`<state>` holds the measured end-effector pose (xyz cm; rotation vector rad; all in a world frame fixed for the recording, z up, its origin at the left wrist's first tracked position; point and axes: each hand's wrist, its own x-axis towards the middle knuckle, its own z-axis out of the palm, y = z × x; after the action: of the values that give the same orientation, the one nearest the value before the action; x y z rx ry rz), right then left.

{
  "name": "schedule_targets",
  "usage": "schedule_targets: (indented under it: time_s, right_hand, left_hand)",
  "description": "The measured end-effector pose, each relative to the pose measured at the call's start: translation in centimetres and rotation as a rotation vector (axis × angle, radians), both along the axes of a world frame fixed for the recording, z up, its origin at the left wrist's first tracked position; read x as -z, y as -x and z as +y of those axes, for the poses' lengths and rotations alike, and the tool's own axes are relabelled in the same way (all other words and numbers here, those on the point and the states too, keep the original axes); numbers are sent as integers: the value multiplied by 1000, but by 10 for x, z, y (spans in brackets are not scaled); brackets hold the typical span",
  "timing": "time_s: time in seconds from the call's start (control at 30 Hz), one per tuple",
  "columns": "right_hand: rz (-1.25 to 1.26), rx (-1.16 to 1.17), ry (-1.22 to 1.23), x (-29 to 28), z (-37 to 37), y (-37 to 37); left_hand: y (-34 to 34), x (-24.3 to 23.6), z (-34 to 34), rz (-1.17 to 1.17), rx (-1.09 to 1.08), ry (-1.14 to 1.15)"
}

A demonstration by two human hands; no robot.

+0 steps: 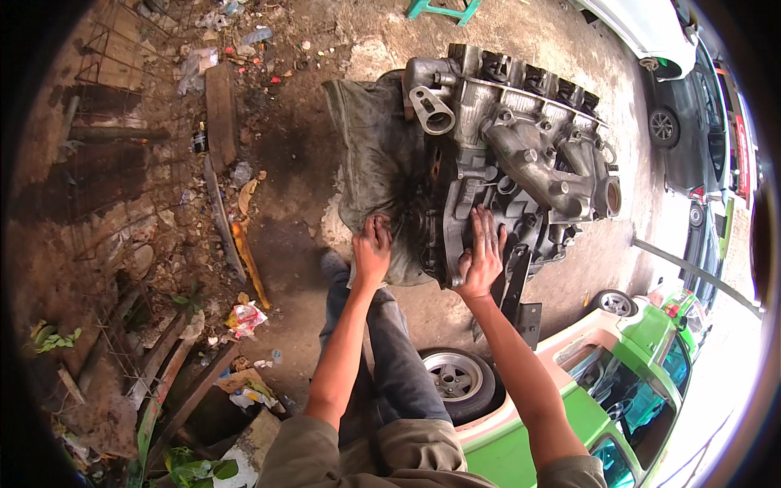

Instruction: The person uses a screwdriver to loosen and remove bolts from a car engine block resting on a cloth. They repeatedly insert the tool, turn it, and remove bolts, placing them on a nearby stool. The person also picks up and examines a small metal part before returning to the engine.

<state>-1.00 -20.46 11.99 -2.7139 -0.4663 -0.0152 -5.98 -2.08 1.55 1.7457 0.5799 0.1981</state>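
A large grey metal engine (472, 122) rests on its side in front of me, with a curved manifold (529, 159) on its right. My right hand (482, 259) lies against the engine's near end, fingers stretched out along the metal and blackened with grime. At the lower edge of a dark, greasy cloth (370, 154), my left hand (372, 248) is closed, its fingers curled. What those fingers hold, if anything, is hidden. The cloth spreads left of the engine and partly under it. A black metal bracket (521, 305) juts out beside my right wrist.
Wood scraps, a plank (220, 114) and litter cover the dirt on the left. A loose wheel (455, 378) lies by my leg, next to a green car (586, 407) at lower right. A green stool (447, 8) stands at the top; a dark car (687, 122) is parked far right.
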Motion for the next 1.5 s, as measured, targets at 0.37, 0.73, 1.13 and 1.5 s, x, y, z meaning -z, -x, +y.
schedule_targets:
  time_s: [0.37,0.73,1.13,1.5]
  right_hand:
    - [13,8,4,-2,1,0]
    - [-2,2,-12,-1,0,0]
    - [-19,1,-4,-2,2,-1]
    - [-38,9,-11,1,1,0]
  left_hand:
    - [-87,16,35,295,192,-51]
    - [-113,18,40,377,242,7]
    - [-108,-2,14,89,306,-158]
    - [-69,-14,-2,19,247,-324]
